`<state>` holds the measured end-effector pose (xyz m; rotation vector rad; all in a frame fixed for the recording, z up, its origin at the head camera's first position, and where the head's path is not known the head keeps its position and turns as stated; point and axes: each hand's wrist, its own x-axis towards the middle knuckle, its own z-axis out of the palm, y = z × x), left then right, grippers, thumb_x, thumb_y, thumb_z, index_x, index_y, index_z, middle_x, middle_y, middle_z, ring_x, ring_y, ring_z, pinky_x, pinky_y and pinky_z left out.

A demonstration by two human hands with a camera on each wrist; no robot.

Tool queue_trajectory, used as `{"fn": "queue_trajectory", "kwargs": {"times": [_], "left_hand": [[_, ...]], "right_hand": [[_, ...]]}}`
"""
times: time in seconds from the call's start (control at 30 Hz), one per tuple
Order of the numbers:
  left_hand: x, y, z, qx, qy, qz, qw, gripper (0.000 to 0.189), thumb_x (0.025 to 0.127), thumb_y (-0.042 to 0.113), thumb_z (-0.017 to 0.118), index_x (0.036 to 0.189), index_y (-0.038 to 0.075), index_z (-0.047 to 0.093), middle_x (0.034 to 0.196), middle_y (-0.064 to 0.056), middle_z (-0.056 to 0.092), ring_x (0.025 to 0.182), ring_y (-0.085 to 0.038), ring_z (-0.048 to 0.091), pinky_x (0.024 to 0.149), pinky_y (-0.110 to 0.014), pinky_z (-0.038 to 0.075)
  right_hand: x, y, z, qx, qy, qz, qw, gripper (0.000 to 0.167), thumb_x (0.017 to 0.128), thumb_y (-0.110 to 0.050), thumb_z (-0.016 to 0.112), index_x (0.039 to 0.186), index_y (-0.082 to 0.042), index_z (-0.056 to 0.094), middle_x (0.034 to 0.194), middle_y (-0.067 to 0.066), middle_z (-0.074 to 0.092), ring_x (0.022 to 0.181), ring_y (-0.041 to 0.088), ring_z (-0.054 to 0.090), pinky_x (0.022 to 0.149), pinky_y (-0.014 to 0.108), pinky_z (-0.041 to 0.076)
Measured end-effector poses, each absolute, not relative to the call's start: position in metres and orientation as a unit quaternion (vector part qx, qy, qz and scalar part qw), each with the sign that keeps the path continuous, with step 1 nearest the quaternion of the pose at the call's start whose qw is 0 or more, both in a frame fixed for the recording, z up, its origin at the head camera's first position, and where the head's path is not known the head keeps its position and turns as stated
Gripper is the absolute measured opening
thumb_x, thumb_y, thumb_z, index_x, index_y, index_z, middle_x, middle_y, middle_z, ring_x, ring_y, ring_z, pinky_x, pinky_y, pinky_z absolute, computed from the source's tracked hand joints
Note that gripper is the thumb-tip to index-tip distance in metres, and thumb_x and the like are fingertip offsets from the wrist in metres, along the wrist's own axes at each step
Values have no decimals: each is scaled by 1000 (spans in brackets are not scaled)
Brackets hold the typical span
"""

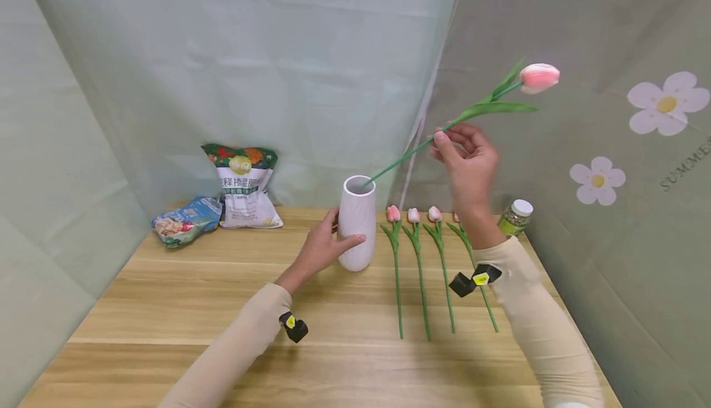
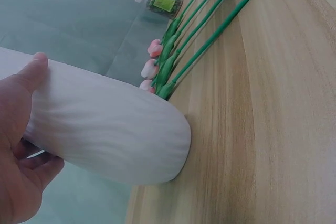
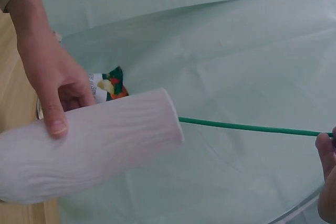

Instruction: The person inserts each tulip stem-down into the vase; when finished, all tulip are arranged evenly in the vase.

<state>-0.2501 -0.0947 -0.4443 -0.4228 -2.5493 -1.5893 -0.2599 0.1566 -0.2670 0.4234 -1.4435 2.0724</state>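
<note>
A white ribbed vase (image 1: 355, 220) stands upright on the wooden table. My left hand (image 1: 321, 246) holds its side, with the thumb across the front and the fingers behind, as the left wrist view also shows. Up to the right, my right hand (image 1: 472, 167) pinches the green stem of a pink artificial tulip (image 1: 540, 78) between thumb and fingers. The stem slants down left, and its lower end is inside the vase's mouth; the tip is hidden there. In the right wrist view the stem (image 3: 247, 127) runs from the vase rim to the fingertips.
Several more tulips (image 1: 421, 272) lie in a row right of the vase, blooms toward the back. A white-lidded jar (image 1: 516, 216) stands at the back right. A white-and-green bag (image 1: 244, 189) and a blue packet (image 1: 189, 221) sit at the back left. Curtains surround the table.
</note>
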Motion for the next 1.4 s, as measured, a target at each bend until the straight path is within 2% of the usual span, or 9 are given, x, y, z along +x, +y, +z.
{"fn": "queue_trajectory", "kwargs": {"times": [0.2, 0.47, 0.67, 0.8, 1.03, 1.13, 1.4], "left_hand": [[-250, -95, -446, -141, -837, -526, 55, 86, 86, 42, 83, 152, 5, 42, 145, -17, 57, 133, -32, 56, 111, -51, 47], [-251, -95, -446, -148, -834, -528, 61, 86, 85, 42, 84, 151, 5, 43, 144, -17, 58, 133, -31, 57, 110, -50, 48], [-252, -95, -449, -147, -834, -527, 67, 85, 85, 43, 84, 151, 5, 44, 142, -16, 59, 131, -30, 58, 109, -49, 49], [-252, -95, -449, -147, -834, -528, 68, 86, 85, 44, 84, 151, 6, 44, 142, -15, 59, 131, -30, 57, 110, -50, 49], [-252, -95, -448, -147, -833, -528, 73, 85, 85, 42, 84, 150, 4, 44, 141, -17, 59, 130, -30, 58, 109, -49, 49], [-251, -95, -447, -148, -833, -528, 72, 84, 86, 41, 84, 150, 4, 44, 142, -17, 59, 131, -30, 58, 109, -49, 49], [-250, -94, -446, -147, -835, -526, 66, 84, 87, 40, 83, 151, 4, 42, 143, -17, 58, 132, -30, 57, 109, -48, 49]], "right_hand": [[-263, 148, -279, 165, -562, 757, 291, 11, 89, 2, 77, 96, -3, 69, 89, 10, 73, 74, 17, 74, 71, 30, 64], [-265, 136, -296, 166, -573, 753, 278, 11, 89, -2, 78, 95, -2, 69, 90, 15, 73, 74, 17, 75, 70, 33, 64], [-264, 128, -310, 162, -576, 759, 257, 12, 89, 1, 77, 96, -1, 68, 89, 14, 73, 72, 16, 74, 68, 32, 64], [-263, 123, -318, 158, -587, 754, 247, 13, 89, 0, 77, 97, 1, 68, 88, 11, 73, 72, 16, 74, 69, 31, 64], [-264, 114, -329, 159, -633, 720, 235, 17, 91, 0, 75, 101, 10, 65, 84, -3, 73, 74, 13, 73, 66, 29, 63], [-265, 110, -335, 155, -660, 698, 231, 18, 91, -4, 77, 101, 8, 67, 85, 0, 73, 73, 11, 71, 63, 26, 62], [-264, 102, -346, 170, -708, 652, 210, 18, 91, -5, 77, 101, 7, 68, 93, 20, 73, 76, 8, 69, 61, 26, 61]]}}
